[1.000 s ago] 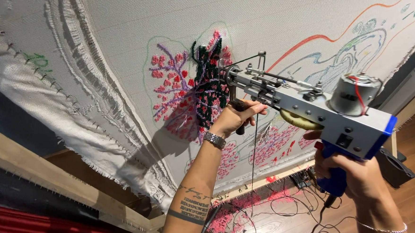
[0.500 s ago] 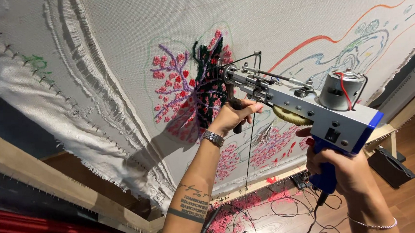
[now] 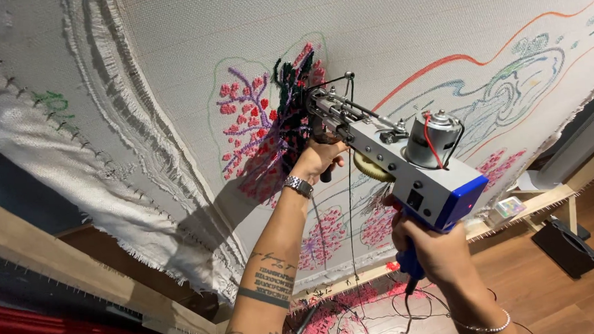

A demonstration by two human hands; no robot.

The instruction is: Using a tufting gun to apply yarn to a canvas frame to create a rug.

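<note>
Tufting was in progress. The right hand [image 3: 431,248] was clenched on the blue grip of the tufting gun [image 3: 405,161]; the left hand [image 3: 320,160] grasped its front handle, needle pressed against the stretched cloth [image 3: 405,39] at the dark patch [image 3: 294,113]. Judged next: steady guided travel along the drawn outline.

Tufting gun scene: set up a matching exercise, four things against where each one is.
Things:
1. left hand
2. right hand
3. motor
4. black box

Places:
A. on the wooden floor at right
B. on top of the tufting gun
C. around the blue rear grip
D. on the front grip, near the cloth

Pairs: 1-D, 2-C, 3-B, 4-A
</note>
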